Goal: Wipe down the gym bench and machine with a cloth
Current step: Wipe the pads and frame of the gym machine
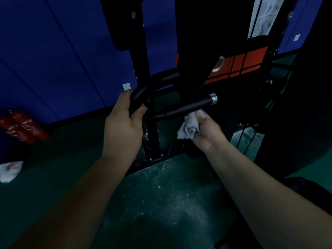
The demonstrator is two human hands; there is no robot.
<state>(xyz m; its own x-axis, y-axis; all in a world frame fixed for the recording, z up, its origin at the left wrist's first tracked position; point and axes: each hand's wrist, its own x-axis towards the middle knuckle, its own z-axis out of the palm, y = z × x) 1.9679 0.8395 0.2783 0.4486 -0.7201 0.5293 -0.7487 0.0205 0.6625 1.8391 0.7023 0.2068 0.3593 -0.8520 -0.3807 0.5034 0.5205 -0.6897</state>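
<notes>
A black gym machine (194, 42) stands in front of me in dim light. Its curved black handle bar (156, 83) loops toward me, and my left hand (124, 119) grips the bend of that bar. A straight black grip with a silver end cap (212, 98) juts to the right. Just below that grip, my right hand (206, 132) holds a crumpled white cloth (189, 127), which touches the grip's underside. No bench is in view.
Blue padded wall panels (62, 60) fill the left and back. Red fire extinguishers (19, 126) lie at the left by the wall. A white crumpled bag (9, 170) sits on the green floor (161, 203). Orange weight-stack labels (239, 63) and cables lie to the right.
</notes>
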